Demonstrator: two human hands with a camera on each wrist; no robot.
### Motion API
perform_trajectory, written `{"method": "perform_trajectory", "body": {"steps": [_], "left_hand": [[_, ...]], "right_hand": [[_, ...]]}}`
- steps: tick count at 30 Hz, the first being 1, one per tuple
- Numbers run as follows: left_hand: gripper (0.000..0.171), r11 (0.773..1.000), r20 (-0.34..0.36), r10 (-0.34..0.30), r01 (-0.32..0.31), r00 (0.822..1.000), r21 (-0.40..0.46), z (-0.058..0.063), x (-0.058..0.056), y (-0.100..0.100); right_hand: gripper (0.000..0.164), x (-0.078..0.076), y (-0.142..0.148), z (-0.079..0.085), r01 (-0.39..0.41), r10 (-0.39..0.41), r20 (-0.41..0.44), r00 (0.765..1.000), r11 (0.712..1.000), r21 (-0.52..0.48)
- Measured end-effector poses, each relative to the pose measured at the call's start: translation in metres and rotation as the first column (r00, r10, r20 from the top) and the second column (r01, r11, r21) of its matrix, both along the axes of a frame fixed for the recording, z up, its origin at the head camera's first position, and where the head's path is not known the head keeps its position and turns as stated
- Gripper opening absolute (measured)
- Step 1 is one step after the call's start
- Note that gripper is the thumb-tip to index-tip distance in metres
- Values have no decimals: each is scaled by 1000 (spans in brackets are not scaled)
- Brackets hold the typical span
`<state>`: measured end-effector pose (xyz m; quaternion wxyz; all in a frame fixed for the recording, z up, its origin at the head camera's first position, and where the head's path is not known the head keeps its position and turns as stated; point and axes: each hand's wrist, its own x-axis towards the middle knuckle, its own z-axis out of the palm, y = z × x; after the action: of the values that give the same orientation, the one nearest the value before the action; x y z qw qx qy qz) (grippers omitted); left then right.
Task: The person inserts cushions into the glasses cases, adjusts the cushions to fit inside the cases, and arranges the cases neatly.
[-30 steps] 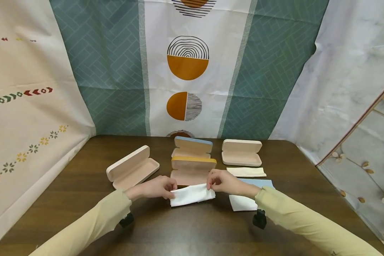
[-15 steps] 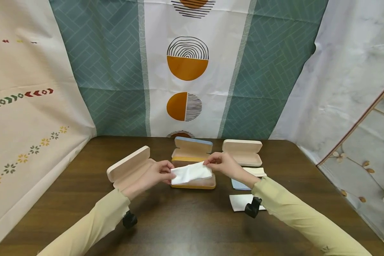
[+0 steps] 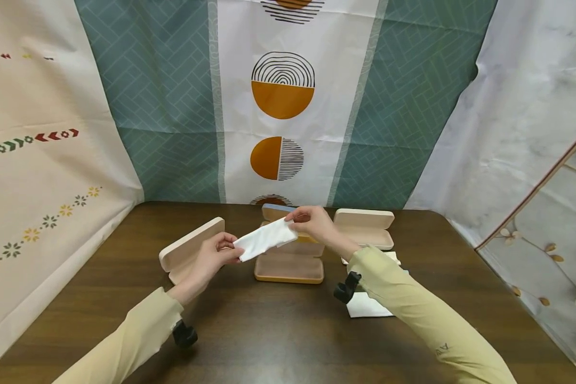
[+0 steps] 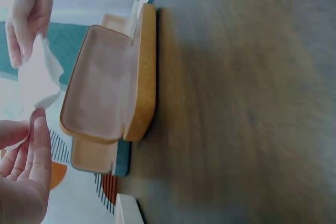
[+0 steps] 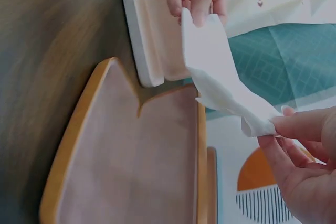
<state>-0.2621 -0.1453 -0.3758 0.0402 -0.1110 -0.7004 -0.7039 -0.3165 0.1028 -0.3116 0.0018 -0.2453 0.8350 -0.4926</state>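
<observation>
A folded white cloth (image 3: 265, 239) is stretched in the air between both hands, tilted up toward the right. My left hand (image 3: 214, 257) pinches its lower left end between thumb and fingers. At the other end, my right hand (image 3: 314, 224) pinches the upper corner, as the right wrist view also shows. Beneath and behind the cloth stands a yellow glasses case (image 3: 289, 268) with its lid up and a bare pinkish lining. A blue glasses case (image 3: 274, 212) behind it is partly hidden by the cloth and right hand.
An open white glasses case (image 3: 192, 248) lies angled on the left, behind the left hand. Another open white case (image 3: 365, 228) stands at the back right. Near the right forearm lie a white folded cloth (image 3: 367, 305) and a cream cloth (image 3: 392, 257), partly covered by the sleeve.
Both hands have lifted the white cloth from the table in front of the yellow case, up and slightly left. Its right end has risen higher, so the cloth slants more.
</observation>
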Motion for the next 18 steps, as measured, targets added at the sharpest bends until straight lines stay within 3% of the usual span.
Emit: {"method": "perform_trajectory", "body": {"steps": [3,8,10,14,18], "left_hand": [[27,999,-31,7,-6,999,37,-10,5,-11],[31,994,-14,-3,5,1000,111,-49,-5,-39],[36,992,14,11,-12,1000,127,-59,-6,-49],[32,987,45,41,-48,998,153,-46,9,-59],[22,983,120,107,-123,987,135,-27,23,-61]], "right_hand": [[9,-5,-17,1,-10,11,-19,1000,1000,15],[10,-12,-43,-1,-55,55,-26,998,998,14],[10,-14,-52,-2,-56,57,-28,998,998,28],[10,-19,-68,-5,-43,45,-38,998,998,48],[12,-22,-85,-10,-30,31,-32,999,998,54]]}}
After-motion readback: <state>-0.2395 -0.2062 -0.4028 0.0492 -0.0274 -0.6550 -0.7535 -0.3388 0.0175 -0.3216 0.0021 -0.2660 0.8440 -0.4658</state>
